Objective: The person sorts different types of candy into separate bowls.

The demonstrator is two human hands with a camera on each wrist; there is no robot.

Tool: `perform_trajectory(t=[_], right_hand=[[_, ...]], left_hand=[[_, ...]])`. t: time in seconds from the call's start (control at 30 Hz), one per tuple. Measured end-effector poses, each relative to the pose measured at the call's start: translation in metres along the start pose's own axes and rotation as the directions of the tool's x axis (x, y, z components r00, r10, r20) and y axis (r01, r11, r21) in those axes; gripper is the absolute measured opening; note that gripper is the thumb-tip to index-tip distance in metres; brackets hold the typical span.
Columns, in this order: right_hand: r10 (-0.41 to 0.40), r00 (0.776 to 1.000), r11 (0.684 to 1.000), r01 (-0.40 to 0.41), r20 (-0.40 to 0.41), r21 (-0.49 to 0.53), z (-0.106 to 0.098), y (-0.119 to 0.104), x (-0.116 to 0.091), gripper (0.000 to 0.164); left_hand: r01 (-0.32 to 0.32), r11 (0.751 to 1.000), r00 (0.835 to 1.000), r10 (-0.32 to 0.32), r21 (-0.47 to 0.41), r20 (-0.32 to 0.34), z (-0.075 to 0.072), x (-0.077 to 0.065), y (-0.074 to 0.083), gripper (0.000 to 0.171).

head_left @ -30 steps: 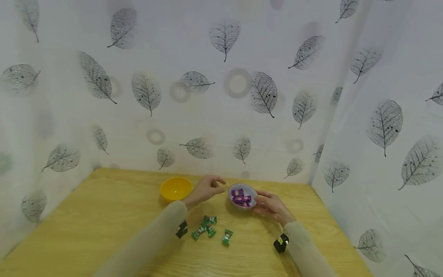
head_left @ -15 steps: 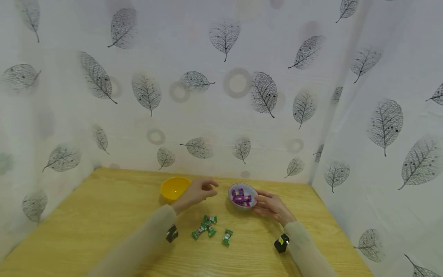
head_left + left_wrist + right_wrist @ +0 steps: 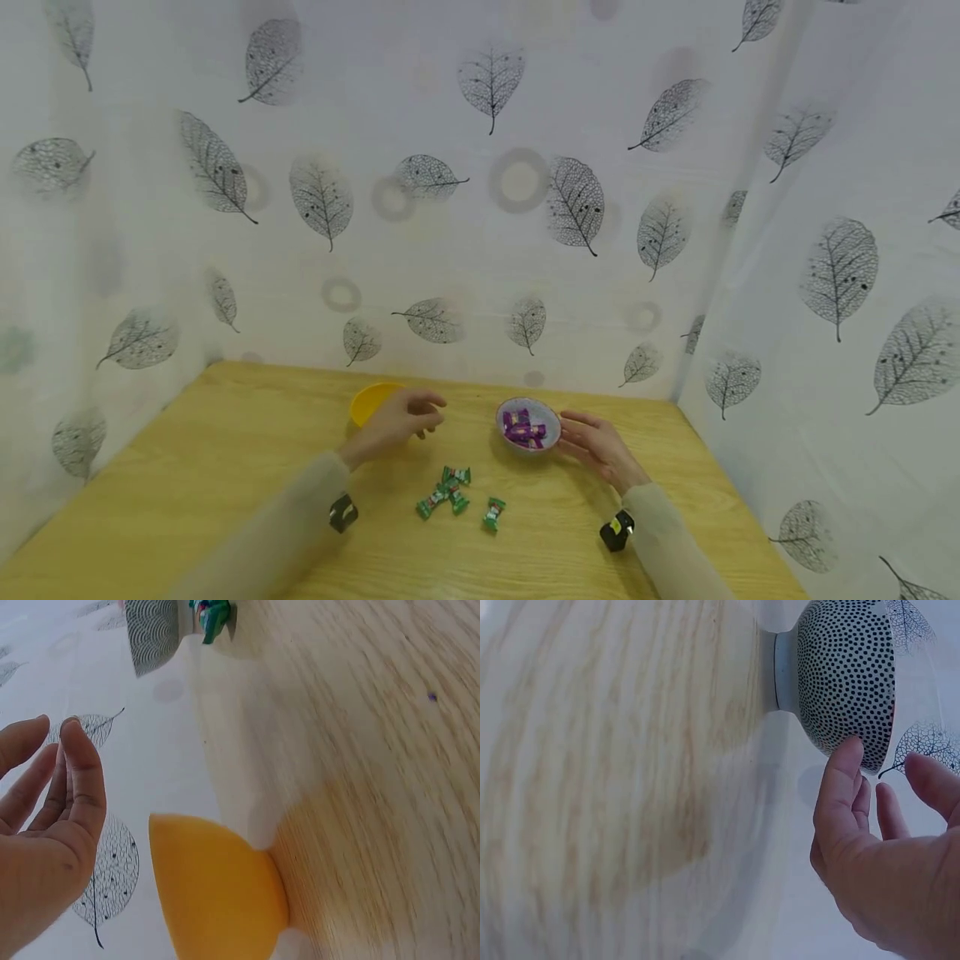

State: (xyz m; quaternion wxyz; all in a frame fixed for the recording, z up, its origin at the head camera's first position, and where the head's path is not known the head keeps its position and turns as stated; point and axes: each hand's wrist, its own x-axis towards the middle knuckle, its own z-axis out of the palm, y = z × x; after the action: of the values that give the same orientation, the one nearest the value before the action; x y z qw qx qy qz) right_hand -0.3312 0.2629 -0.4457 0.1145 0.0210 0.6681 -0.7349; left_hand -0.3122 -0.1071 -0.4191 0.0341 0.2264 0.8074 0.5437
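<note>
Near the table's far edge, a dotted bowl is holding purple candies; likely fragile, it is inviting cupping below the rim. Beside it, the loosely spread right hand is gripping nothing; the half-curled left hand is hanging empty by a yellow bowl.
</note>
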Motion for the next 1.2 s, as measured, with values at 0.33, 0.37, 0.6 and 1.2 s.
perform_trajectory(t=[0.33,0.37,0.6,1.2], right_hand=[[-0.018,1.0,1.0,0.018,-0.016,-0.025,0.001,0.001,0.0,0.055],[-0.022,0.999,0.999,0.022,-0.024,-0.024,0.001,0.001,0.0,0.055],[-0.048,0.999,0.998,0.047,-0.026,-0.05,0.001,0.002,-0.002,0.053],[-0.098,0.979,0.993,0.108,0.181,-0.051,0.008,0.0,-0.009,0.053]], left_hand=[[0.045,0.994,0.998,-0.049,-0.095,-0.048,-0.026,-0.005,-0.007,0.033],[0.043,0.995,0.997,-0.048,-0.092,-0.054,-0.028,-0.005,-0.008,0.033],[0.082,0.995,0.986,-0.09,-0.065,-0.142,-0.041,-0.008,-0.013,0.034],[0.197,0.98,0.938,-0.2,-0.04,-0.285,-0.072,-0.017,-0.025,0.035]])
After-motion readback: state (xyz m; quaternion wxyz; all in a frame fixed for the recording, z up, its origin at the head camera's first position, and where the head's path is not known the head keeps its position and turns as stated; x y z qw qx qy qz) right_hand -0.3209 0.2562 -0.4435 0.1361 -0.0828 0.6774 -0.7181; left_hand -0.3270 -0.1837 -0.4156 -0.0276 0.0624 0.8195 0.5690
